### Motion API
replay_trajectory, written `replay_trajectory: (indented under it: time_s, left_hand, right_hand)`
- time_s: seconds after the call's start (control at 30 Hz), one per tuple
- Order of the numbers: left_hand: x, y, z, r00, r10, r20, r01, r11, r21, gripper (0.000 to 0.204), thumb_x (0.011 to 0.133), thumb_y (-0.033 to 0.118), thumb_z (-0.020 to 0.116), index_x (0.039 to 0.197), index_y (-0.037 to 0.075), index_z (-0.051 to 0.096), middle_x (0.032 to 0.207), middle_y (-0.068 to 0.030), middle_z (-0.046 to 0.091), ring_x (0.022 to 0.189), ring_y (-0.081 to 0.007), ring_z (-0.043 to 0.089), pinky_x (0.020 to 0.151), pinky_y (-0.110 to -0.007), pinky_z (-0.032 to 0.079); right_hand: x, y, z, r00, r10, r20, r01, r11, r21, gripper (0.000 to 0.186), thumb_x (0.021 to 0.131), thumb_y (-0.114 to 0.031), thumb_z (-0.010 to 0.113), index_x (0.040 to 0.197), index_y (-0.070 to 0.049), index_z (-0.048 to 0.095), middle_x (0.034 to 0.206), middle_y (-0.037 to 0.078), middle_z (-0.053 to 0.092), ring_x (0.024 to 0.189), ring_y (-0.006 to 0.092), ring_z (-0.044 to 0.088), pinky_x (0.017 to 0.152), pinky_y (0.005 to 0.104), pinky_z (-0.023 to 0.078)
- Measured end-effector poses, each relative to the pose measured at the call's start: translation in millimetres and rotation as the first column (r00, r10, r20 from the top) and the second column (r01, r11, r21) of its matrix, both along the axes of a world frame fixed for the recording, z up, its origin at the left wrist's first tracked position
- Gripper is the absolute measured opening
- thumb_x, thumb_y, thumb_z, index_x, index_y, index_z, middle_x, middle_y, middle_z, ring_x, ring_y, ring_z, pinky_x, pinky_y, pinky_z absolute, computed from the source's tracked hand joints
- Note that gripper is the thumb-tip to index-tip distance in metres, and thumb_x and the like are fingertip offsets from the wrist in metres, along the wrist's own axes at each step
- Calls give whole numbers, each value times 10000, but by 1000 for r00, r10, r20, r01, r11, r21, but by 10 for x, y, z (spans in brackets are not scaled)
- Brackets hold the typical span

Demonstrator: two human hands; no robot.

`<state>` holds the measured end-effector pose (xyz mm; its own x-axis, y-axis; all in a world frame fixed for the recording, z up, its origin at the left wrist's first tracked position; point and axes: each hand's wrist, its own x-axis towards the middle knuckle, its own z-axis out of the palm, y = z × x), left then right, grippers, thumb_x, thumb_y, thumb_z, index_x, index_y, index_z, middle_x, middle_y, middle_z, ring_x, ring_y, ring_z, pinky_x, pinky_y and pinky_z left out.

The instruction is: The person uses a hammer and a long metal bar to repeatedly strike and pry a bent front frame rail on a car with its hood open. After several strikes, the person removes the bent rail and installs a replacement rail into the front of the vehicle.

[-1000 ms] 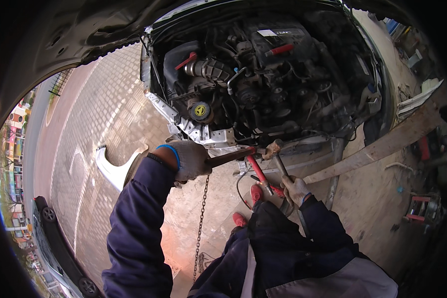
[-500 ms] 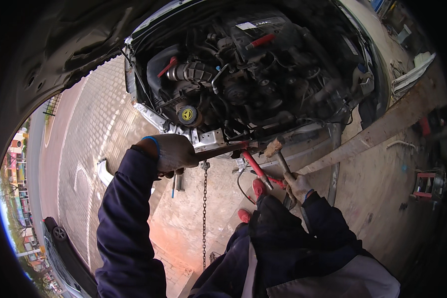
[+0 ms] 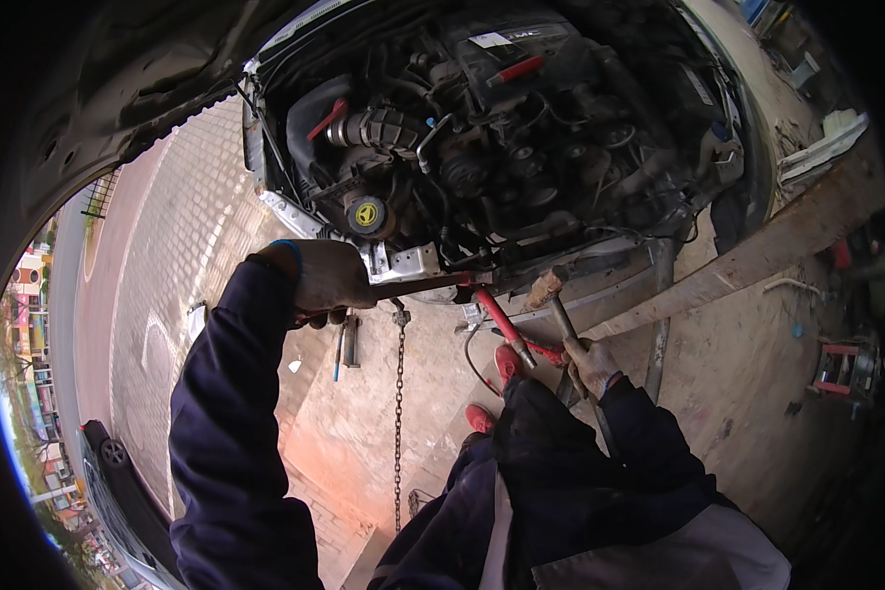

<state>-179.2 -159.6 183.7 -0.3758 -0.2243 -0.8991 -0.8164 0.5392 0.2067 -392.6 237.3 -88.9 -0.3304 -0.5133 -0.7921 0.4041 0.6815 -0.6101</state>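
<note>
Head view: the dark bar [image 3: 413, 287] lies nearly level along the front edge of the engine bay [image 3: 462, 172], its reddish far end just below and to the right of the silver bracket [image 3: 408, 263]. Your gloved left hand [image 3: 334, 277] is clamped round its near end, palm down; whether the far end bears on metal or only hovers there, I cannot tell. Your gloved right hand [image 3: 592, 369] is wrapped round the handle of the hammer [image 3: 563, 321], whose head stands just right of the bar's end, apart from it. Your two hands are well apart.

For good control, you would do best to hold the bar firm and straight, with your left knuckles well back from the hammer's path. Your right grip sits partway up the handle, which should favour short, accurate strokes over force; a square face matters more than a hard swing. Mind the red tube [image 3: 501, 320] slanting down from near the bar's tip, and your red shoes [image 3: 507, 364] beneath it. Farther out, the chain [image 3: 399, 423] hangs below your left hand, and the rusty beam [image 3: 737, 275] slants away to your right, so leave your right elbow room there.
</note>
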Motion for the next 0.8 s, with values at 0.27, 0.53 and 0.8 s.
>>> replay_trajectory:
  time_s: [0.27, 0.53, 0.8]
  left_hand:
    - [265, 498, -133, 910, -412, -39, 385, 878, -283, 507, 1040, 425, 558, 957, -9, 805, 870, -209, 768, 866, -413, 749, 872, -509, 578]
    - [870, 1128, -424, 967, -180, -179, 85, 894, -440, 396, 1035, 382, 607, 1120, 14, 727, 906, -232, 771, 892, -421, 765, 792, -532, 603]
    - [1170, 1340, -803, 977, 74, -202, -136, 939, -316, 507, 1010, 461, 632, 1138, -21, 726, 946, -276, 765, 931, -460, 751, 853, -532, 593]
  right_hand:
    - [65, 11, -97, 999, 33, 4, -33, 999, -7, 456, 1104, -449, 617, 882, -51, 639, 557, 40, 554, 362, 177, 479, 343, 362, 364]
    - [140, -17, -183, 996, 88, 10, -88, 996, -3, 461, 1109, -436, 613, 875, -40, 645, 547, 49, 553, 365, 191, 481, 341, 379, 363]
    - [282, -43, -198, 995, 100, 5, -100, 995, -11, 465, 1107, -435, 611, 871, -35, 643, 552, 44, 563, 368, 178, 484, 347, 368, 365]
